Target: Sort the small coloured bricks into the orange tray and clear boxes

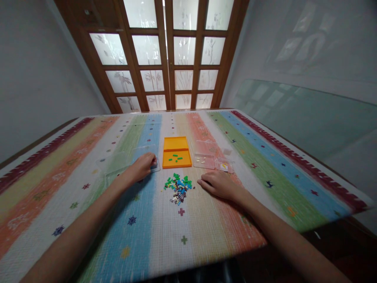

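Observation:
My left hand (145, 164) is closed, fingertips pinched together, over the right end of a clear plastic tray (157, 168). What it holds, if anything, is hidden. My right hand (217, 183) lies palm down on the cloth, fingers loosely bent with a small gap at the thumb, and seems to hold nothing. Between the hands is a loose pile of small building bricks (179, 188) in green, blue, brown and grey. Behind it stands an opened orange case (176, 144) with several green bricks (176, 158) in its near half.
To the right of the orange case are a clear box (204, 165) with several cream pieces and a smaller clear box (224, 171) with something yellow inside. A striped tablecloth (188, 224) covers the table. Glazed wooden doors (169, 55) stand beyond the far edge.

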Demonstrator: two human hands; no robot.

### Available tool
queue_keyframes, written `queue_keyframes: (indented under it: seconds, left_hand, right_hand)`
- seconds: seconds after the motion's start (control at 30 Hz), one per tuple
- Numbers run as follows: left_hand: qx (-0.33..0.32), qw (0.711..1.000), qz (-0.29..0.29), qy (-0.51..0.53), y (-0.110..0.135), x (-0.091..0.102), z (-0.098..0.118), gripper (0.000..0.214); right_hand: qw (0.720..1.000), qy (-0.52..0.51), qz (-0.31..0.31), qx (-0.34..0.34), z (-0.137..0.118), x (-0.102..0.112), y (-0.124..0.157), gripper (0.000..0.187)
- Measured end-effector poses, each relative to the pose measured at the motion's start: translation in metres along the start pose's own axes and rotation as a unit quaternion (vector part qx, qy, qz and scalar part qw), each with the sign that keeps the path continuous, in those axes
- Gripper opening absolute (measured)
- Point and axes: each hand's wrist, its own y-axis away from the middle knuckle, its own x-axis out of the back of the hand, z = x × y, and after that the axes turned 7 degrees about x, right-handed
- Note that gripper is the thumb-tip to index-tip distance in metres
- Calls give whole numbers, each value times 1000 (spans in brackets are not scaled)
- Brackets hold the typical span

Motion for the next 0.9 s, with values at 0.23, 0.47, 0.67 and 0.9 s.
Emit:
queue_keyframes:
  seconds: [0.23,0.47,0.67,0.9]
  left_hand:
    - [-6,1000,-8,-1,4,6,1,12]
    - [13,1000,-3,-1,4,9,5,11]
    - [21,1000,-9,11,3,9,7,15]
    - [37,999,-1,9,7,15,8,20]
  right_hand:
    - [1000,8,-4,3,1,-2,0,38]
    - [1000,11,2,7,2,-3,0,37]
    - [1000,15,-3,2,1,-2,0,38]
    - [1000,15,-8,0,1,-2,0,39]
